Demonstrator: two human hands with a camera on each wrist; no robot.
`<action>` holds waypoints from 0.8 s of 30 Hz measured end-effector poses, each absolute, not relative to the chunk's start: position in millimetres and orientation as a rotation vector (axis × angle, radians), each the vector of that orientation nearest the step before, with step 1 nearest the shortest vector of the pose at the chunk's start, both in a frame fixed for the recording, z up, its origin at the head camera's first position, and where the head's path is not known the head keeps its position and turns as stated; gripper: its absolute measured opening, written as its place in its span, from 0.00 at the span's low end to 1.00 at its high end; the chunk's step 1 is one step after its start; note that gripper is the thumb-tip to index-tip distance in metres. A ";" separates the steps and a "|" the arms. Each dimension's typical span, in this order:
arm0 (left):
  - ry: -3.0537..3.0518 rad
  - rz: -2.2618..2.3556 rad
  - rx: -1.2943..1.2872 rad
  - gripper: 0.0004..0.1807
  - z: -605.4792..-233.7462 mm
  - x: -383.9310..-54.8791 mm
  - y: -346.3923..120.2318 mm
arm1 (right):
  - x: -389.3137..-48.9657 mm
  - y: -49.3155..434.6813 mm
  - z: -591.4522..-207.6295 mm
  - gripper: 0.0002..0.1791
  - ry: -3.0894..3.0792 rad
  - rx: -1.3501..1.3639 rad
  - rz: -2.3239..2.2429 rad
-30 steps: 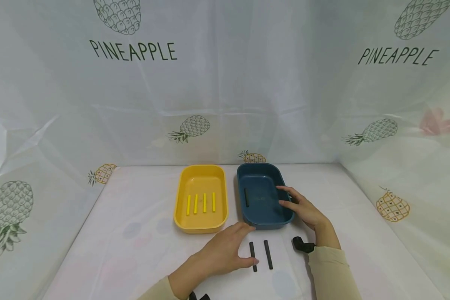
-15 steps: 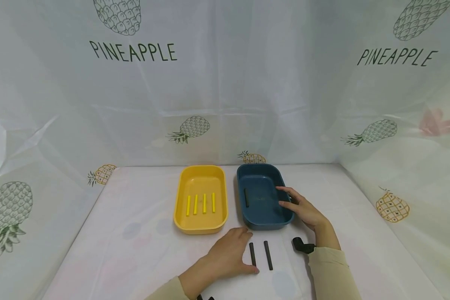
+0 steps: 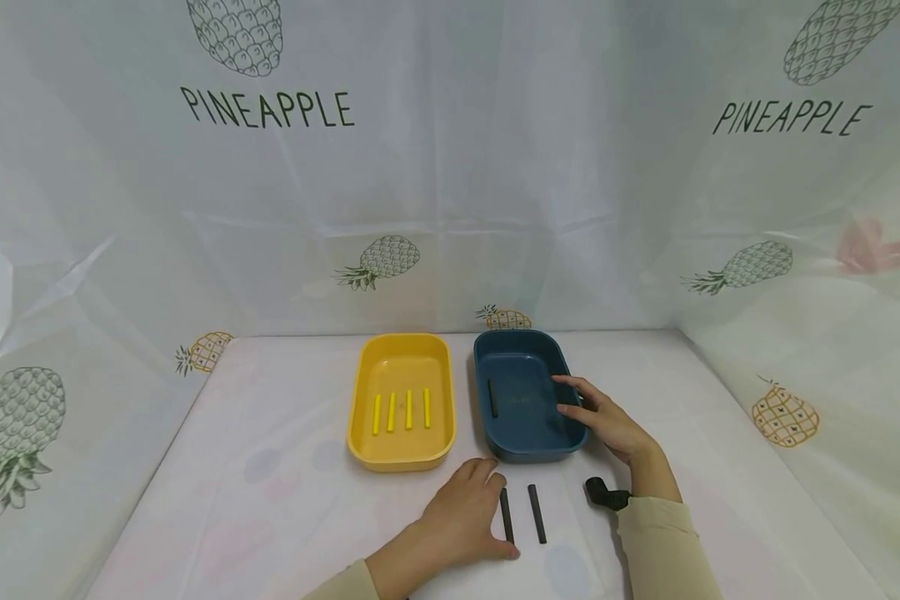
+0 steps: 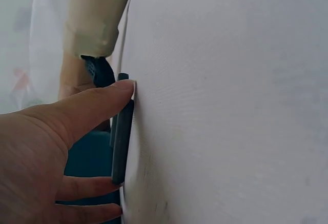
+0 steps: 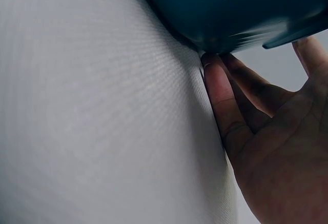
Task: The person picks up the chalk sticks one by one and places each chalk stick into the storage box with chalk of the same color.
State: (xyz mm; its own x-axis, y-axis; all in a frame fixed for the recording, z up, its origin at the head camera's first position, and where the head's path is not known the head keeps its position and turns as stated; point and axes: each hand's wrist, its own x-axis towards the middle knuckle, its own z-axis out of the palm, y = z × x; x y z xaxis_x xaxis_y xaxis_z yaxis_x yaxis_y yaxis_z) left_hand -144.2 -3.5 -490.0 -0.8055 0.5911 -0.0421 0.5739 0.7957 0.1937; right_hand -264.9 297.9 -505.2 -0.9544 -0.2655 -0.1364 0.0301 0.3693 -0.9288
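Note:
Two thin black sticks lie on the white cloth in front of the blue tray [image 3: 528, 454]. My left hand [image 3: 457, 517] spans the left black stick [image 3: 506, 517] lengthwise: thumb at its near end, a fingertip at its far end, as the left wrist view shows. The right black stick [image 3: 537, 514] lies just beside it. My right hand [image 3: 615, 425] grips the blue tray's right wall, two digits over the rim, other fingertips [image 5: 218, 75] against the outside near the base. Inside that tray lies another black stick [image 3: 492, 398].
Left of the blue tray stands a yellow tray [image 3: 401, 463] with several yellow sticks [image 3: 408, 410] in a row. A pineapple-print sheet [image 3: 435, 167] hangs behind and at both sides. The white cloth [image 3: 270, 517] covers the table. A black wrist device [image 3: 606, 494] sits by the right sleeve.
My left hand has shifted slightly right and nearer, its thumb moving down to the left stick's near end as the fingers come to the far end. The right hand has stayed on the blue tray.

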 end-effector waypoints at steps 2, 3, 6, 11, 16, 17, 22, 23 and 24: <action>2.890 0.257 0.937 0.48 -490.0 -143.1 -3.0 | -264.4 298.0 -505.4 0.33 2.369 -0.207 -1.615; 2.891 0.257 0.937 0.48 -490.5 -142.7 -2.8 | -264.2 298.0 -505.4 0.33 2.368 -0.207 -1.618; 2.893 0.253 0.935 0.47 -491.5 -142.2 -2.4 | -263.6 298.0 -505.1 0.33 2.365 -0.212 -1.622; 2.894 0.240 0.933 0.47 -492.9 -142.7 -1.9 | -263.4 298.1 -504.8 0.35 2.360 -0.223 -1.627; 2.892 0.240 0.916 0.46 -493.4 -143.8 -1.7 | -264.0 297.9 -504.9 0.34 2.361 -0.226 -1.627; 2.890 0.246 0.913 0.46 -493.3 -144.2 -1.8 | -264.2 297.9 -504.9 0.33 2.362 -0.226 -1.626; 2.869 0.294 0.894 0.46 -491.8 -145.8 -3.2 | -264.4 297.8 -505.3 0.33 2.364 -0.227 -1.627; 2.864 0.304 0.891 0.46 -491.3 -146.0 -3.5 | -264.5 297.9 -505.5 0.33 2.362 -0.229 -1.629; 2.861 0.311 0.890 0.46 -490.6 -146.2 -3.8 | -264.5 298.0 -505.6 0.33 2.360 -0.231 -1.632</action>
State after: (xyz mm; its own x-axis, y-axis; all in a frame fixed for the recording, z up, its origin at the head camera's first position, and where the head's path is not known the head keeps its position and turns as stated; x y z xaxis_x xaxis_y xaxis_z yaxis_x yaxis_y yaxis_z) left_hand -146.2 -3.8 -490.6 -0.8179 0.5720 -0.0618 0.5454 0.8051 0.2331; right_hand -264.5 298.0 -505.6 -0.9530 -0.2766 -0.1240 0.0184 0.3557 -0.9344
